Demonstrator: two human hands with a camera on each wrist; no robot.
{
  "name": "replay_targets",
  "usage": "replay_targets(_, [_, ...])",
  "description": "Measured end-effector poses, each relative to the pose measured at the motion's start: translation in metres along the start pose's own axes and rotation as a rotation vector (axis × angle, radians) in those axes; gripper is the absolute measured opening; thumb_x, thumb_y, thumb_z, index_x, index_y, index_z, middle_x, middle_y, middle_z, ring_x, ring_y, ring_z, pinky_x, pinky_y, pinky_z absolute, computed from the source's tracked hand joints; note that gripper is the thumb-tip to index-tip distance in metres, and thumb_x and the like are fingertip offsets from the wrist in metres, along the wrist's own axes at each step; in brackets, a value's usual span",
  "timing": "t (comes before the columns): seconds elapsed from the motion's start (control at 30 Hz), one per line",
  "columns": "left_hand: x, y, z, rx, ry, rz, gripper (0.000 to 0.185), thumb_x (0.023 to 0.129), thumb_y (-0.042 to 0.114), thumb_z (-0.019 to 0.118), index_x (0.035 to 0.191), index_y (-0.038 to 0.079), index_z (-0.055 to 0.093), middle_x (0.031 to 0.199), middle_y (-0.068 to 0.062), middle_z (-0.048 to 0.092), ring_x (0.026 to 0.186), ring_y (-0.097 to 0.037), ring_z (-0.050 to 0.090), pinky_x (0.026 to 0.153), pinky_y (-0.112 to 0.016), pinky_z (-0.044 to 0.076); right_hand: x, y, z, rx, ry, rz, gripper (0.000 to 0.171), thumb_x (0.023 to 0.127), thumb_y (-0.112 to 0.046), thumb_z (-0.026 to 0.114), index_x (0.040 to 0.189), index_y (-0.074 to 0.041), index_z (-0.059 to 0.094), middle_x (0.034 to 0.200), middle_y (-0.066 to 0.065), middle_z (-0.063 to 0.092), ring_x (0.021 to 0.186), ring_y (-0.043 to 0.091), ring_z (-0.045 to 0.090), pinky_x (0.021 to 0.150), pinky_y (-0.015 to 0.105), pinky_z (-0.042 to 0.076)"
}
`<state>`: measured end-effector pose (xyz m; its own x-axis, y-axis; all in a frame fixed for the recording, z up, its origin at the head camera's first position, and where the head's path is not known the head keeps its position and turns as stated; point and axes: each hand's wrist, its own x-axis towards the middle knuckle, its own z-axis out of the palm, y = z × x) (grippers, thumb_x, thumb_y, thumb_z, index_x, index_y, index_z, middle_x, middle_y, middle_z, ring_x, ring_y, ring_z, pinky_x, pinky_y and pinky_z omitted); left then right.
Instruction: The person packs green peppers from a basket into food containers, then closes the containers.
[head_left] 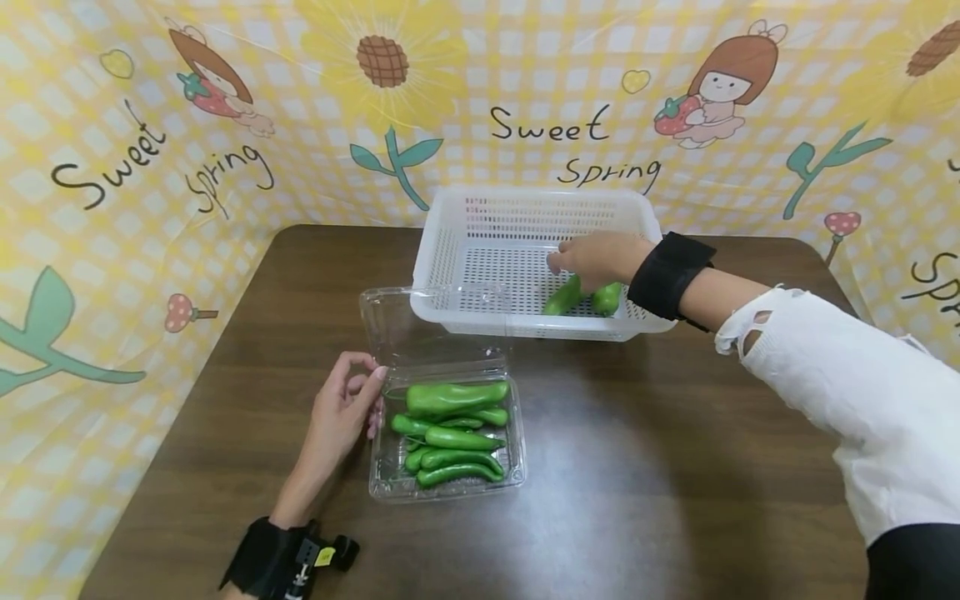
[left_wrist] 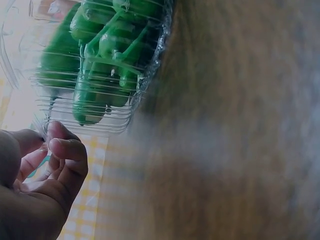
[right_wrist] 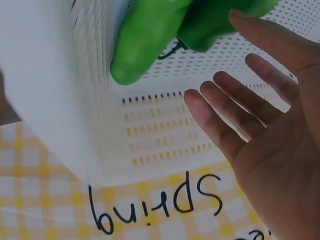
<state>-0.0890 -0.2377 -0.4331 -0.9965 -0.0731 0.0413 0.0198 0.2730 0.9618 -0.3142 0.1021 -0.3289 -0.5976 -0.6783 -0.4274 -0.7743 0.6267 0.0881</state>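
Over basket [head_left: 442, 258]: right hand [head_left: 596, 258] flat, fingers spread; left hand [head_left: 341, 417] loosely curled beside clamshell [head_left: 450, 487], empty.

2 green peppers [head_left: 583, 297] lying in white basket [head_left: 450, 250], more peppers [head_left: 453, 433] in open clear clamshell [head_left: 390, 483]

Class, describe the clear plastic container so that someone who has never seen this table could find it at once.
On the dark brown table, look in front of the white perforated basket, on the near left. The clear plastic container sits there with its hinged lid open, beside the left hand. Unlike the white basket, it is see-through and packed with green peppers.
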Motion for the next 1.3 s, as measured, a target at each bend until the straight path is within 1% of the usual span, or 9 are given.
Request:
replay_targets(0.07, [0.0,0.0,0.0,0.0,0.001,-0.003,0.025,0.103,0.027,0.054,0.116,0.007,0.046,0.065,-0.015,0.055,0.043,-0.021,0.052,0.038,-0.037,0.047,0.003,-0.002,0.002,0.009,-0.01,0.0,0.046,0.087,-0.009,0.071,0.131,-0.015,0.056,0.122,0.011,0.063,0.105,0.027,0.06,0.093,0.044,0.052])
replay_targets(0.17, [-0.001,0.0,-0.001,-0.001,0.004,-0.004,0.025,0.103,0.027,0.054,0.116,0.007,0.046,0.065,-0.015,0.055,0.043,-0.021,0.052,0.038,-0.037,0.047,0.006,-0.005,0.005,0.029,-0.032,0.004,0.049,0.086,-0.004,0.069,0.132,-0.014,0.056,0.119,0.01,0.063,0.098,0.025,0.059,0.09,0.042,0.052])
replay_targets(0.3, [-0.001,0.0,0.0,-0.005,0.009,-0.005,0.025,0.103,0.026,0.054,0.116,0.006,0.046,0.064,-0.014,0.055,0.043,-0.02,0.052,0.038,-0.037,0.047,0.012,-0.008,0.011,0.043,-0.065,0.016,0.052,0.087,-0.001,0.068,0.135,-0.014,0.054,0.116,0.009,0.062,0.088,0.023,0.055,0.082,0.038,0.051])
replay_targets(0.33, [-0.001,0.0,0.0,-0.008,0.01,-0.004,0.025,0.103,0.026,0.054,0.116,0.006,0.046,0.064,-0.014,0.055,0.043,-0.02,0.052,0.038,-0.037,0.047,0.013,-0.009,0.012,0.043,-0.073,0.017,0.051,0.088,-0.001,0.068,0.135,-0.014,0.053,0.115,0.009,0.062,0.088,0.023,0.055,0.082,0.038,0.051])
replay_targets(0.5, [-0.001,0.0,0.0,-0.012,0.007,0.0,0.025,0.103,0.026,0.054,0.116,0.006,0.046,0.064,-0.014,0.055,0.043,-0.021,0.052,0.038,-0.037,0.047,0.018,-0.01,0.019,0.033,-0.094,0.023,0.049,0.089,-0.002,0.068,0.134,-0.012,0.054,0.113,0.008,0.062,0.092,0.022,0.055,0.087,0.038,0.051])
replay_targets(0.67, [-0.001,0.0,-0.001,-0.01,0.003,-0.001,0.025,0.104,0.027,0.053,0.116,0.006,0.046,0.065,-0.016,0.054,0.043,-0.021,0.052,0.039,-0.038,0.047,0.022,-0.008,0.021,0.069,-0.081,0.008,0.044,0.088,0.001,0.067,0.13,-0.011,0.056,0.113,0.01,0.062,0.095,0.023,0.056,0.09,0.04,0.051])
replay_targets(0.8, [-0.001,0.0,-0.001,-0.009,0.001,-0.005,0.025,0.104,0.027,0.054,0.116,0.006,0.046,0.064,-0.015,0.054,0.043,-0.021,0.052,0.039,-0.038,0.047,0.024,-0.008,0.022,0.086,-0.087,0.005,0.044,0.089,0.002,0.066,0.13,-0.01,0.057,0.115,0.01,0.063,0.097,0.024,0.056,0.092,0.041,0.05])
replay_targets(1.07, [0.0,0.002,-0.002,0.002,-0.001,-0.005,0.026,0.103,0.028,0.055,0.116,0.007,0.047,0.065,-0.015,0.056,0.043,-0.023,0.053,0.039,-0.039,0.047,0.029,-0.009,0.024,0.087,-0.107,0.019,0.046,0.088,0.0,0.069,0.132,-0.006,0.055,0.118,0.011,0.064,0.099,0.024,0.056,0.091,0.04,0.049])
replay_targets(1.3, [-0.002,0.001,-0.002,-0.001,0.007,-0.012,0.026,0.103,0.028,0.055,0.116,0.007,0.047,0.065,-0.015,0.056,0.043,-0.023,0.052,0.038,-0.039,0.047,0.03,-0.012,0.024,0.06,-0.11,0.022,0.044,0.089,0.002,0.066,0.13,-0.004,0.055,0.116,0.013,0.065,0.096,0.023,0.056,0.089,0.039,0.049])
